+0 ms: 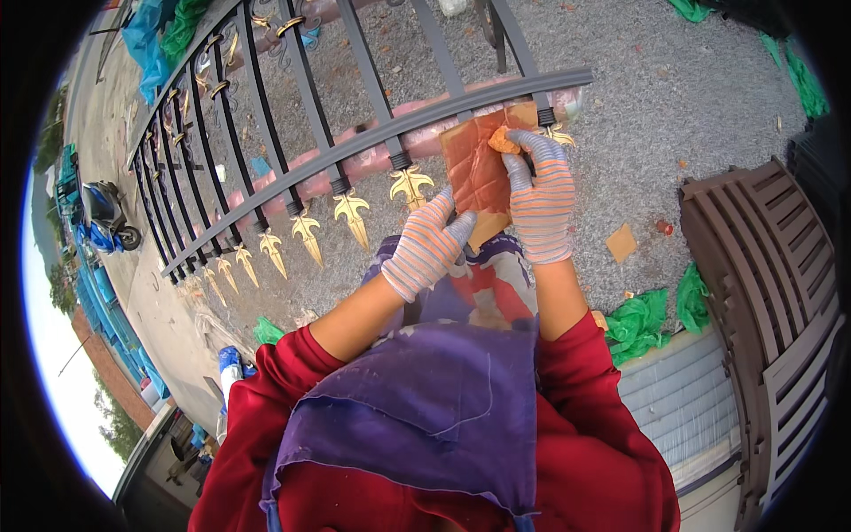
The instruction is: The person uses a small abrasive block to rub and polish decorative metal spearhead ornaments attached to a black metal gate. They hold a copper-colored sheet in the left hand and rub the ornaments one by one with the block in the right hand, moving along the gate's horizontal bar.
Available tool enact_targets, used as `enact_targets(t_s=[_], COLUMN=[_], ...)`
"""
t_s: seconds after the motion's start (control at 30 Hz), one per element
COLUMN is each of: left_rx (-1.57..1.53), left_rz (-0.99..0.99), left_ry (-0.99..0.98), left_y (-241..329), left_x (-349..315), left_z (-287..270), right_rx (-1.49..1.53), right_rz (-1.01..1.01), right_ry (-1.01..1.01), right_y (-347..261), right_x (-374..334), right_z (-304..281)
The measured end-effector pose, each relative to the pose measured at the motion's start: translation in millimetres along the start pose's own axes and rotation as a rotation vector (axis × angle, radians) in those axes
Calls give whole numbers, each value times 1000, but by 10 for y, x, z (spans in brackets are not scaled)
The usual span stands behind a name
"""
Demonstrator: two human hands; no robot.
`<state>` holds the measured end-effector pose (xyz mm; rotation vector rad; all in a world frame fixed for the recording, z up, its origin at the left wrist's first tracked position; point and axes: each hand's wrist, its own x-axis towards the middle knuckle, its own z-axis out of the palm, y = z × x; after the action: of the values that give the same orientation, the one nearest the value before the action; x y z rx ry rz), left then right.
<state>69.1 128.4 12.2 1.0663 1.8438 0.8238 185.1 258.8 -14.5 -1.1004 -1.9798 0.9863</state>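
Note:
My left hand (427, 246), in a grey-and-orange striped knit glove, grips the near left edge of a tan cardboard piece (466, 168). Its upper face is creased and smeared reddish brown. In a matching glove, my right hand (542, 211) pinches a small orange sponge-like lump (503, 140) against the upper right of that face. Just beyond lies a grey and black metal fence panel (350, 146) with gold spear-shaped tips pointing toward me. One gold tip (410, 186) is close to my left hand; another gold tip (560, 135) shows beside my right fingers.
Brown slatted metal panels (753, 257) lean in a stack at the right. Green plastic sheeting (640, 326) and a tan scrap (621, 242) lie on gravel. Pink wrap (372, 160) runs under the fence. Far left stands a blue motor scooter (108, 217).

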Motion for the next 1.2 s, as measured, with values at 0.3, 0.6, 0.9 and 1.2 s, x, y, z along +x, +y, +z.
enact_targets(t_s=[0.3, 0.6, 0.9, 1.2], left_rx=[-125, -91, -32, -301], left_rz=[-242, -312, -195, -538], left_ry=[6, 61, 131, 157], left_y=[12, -258, -381, -83], left_x=[72, 77, 56, 63], left_z=[135, 139, -12, -122], right_rx=[120, -85, -439, -562], right_rz=[80, 165, 69, 18], right_ry=[-188, -338, -203, -301], right_y=[10, 465, 1434, 1442], right_x=[133, -251, 71, 170], right_z=[-205, -515, -279, -257])
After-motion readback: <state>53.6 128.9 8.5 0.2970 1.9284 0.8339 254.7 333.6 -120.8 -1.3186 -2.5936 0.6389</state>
